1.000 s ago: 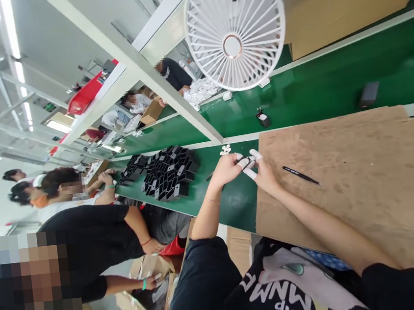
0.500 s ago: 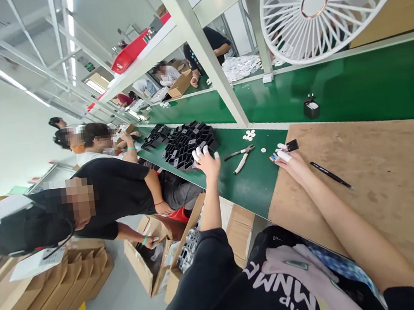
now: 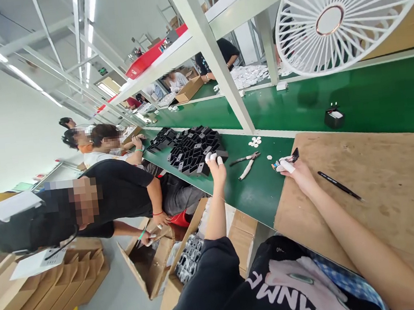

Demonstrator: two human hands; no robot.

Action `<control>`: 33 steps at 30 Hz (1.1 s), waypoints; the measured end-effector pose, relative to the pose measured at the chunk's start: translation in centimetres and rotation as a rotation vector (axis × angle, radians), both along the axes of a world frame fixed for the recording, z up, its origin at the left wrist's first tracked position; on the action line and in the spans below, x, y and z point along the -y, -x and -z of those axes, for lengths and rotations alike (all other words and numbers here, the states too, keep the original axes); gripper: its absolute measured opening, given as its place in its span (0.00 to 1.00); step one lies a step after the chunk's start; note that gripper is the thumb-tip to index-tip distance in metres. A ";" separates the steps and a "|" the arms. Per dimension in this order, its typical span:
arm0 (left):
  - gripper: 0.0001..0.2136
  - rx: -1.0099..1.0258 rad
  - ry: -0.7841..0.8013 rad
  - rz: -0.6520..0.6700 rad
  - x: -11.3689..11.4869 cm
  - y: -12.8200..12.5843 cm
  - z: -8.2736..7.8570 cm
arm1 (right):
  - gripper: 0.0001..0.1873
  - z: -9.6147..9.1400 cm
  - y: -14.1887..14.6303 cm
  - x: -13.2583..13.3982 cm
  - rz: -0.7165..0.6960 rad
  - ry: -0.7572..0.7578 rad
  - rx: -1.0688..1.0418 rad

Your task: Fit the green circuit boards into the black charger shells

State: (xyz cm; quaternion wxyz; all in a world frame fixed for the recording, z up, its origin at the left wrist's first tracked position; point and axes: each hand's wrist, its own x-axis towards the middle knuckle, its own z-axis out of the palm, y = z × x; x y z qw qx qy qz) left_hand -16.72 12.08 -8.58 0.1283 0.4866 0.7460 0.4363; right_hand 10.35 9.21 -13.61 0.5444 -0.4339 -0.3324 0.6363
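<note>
Head view: left hand at the heap of black parts, right hand holding a small black piece.

The black parts (image 3: 191, 149) lie heaped on the green worktop (image 3: 258, 189), at 11 o'clock from the left hand (image 3: 216, 166), whose capped fingers (image 3: 213, 157) touch the heap's near edge, curled, with no grip visible. The right hand (image 3: 297, 172), well off at 3 o'clock, pinches a small black piece (image 3: 293, 156). Pliers (image 3: 247, 163) lie between the hands.
</note>
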 end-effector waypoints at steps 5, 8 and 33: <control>0.24 0.433 0.014 0.196 3.0 -3.6 1.9 | 0.26 0.0 0.4 0.2 0.035 0.053 0.016; 0.25 0.644 0.015 0.289 4.4 -5.3 2.7 | 0.24 -0.3 -0.3 -0.1 0.017 0.084 -0.026; 0.41 1.104 0.389 0.890 6.0 -8.9 3.1 | 0.31 -0.2 0.1 0.2 -0.169 -0.181 -0.076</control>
